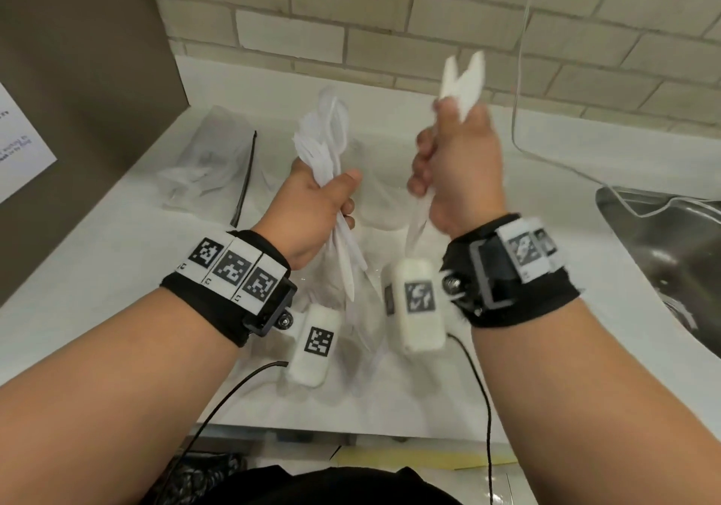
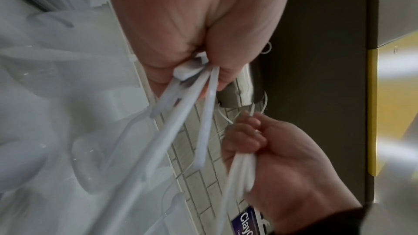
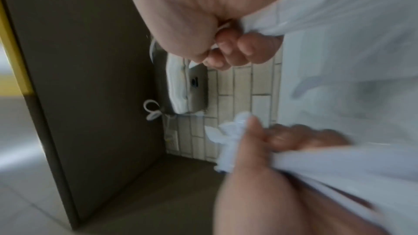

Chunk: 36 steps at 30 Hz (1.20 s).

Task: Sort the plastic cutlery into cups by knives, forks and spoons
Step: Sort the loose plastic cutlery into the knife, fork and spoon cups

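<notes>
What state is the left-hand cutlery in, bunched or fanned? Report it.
Bunched at the grip: the left hand holds the white cutlery in its fist, handles splaying below.

Pale brick-tile wall (image 1: pixel 390 16), white counter (image 1: pixel 97 270), steel sink (image 1: pixel 671 250) at right.

Bright, even indoor light, soft shadows on the white tabletop (image 1: pixel 117 254), wide-angle bending at the edges, both wrist views heavily motion-blurred, head view mildly soft.

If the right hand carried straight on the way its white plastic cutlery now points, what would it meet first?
Most likely the pale brick-tiled wall. The right hand aims its white plastic cutlery up and away over the white counter, with nothing visible between, though depth is unclear.
</notes>
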Each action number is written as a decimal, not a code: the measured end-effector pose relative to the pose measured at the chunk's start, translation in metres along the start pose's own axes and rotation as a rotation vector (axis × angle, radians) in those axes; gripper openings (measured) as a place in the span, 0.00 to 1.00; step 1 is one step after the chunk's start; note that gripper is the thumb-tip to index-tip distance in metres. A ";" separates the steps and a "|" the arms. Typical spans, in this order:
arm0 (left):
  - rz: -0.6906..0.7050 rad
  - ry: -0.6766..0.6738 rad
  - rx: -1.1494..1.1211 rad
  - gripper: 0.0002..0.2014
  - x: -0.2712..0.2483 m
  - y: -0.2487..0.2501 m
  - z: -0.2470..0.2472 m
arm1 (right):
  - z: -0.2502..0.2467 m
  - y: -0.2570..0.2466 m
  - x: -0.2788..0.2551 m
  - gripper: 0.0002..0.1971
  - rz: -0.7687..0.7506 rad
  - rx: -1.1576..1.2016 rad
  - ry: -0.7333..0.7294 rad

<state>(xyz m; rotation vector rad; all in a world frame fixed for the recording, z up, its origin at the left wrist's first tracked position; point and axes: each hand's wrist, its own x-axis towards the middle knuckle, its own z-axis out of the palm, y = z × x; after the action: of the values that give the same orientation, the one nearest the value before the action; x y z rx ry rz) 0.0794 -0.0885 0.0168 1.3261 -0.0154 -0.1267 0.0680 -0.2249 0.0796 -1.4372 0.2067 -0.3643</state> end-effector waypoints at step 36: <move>0.230 0.015 0.331 0.24 -0.007 0.002 -0.008 | 0.016 0.004 -0.005 0.09 -0.322 -0.804 -0.451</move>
<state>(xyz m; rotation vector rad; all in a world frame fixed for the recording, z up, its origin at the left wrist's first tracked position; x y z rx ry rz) 0.0734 -0.0793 0.0171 1.6449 -0.1821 0.0856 0.0696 -0.2084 0.0775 -2.3140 -0.2871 -0.2075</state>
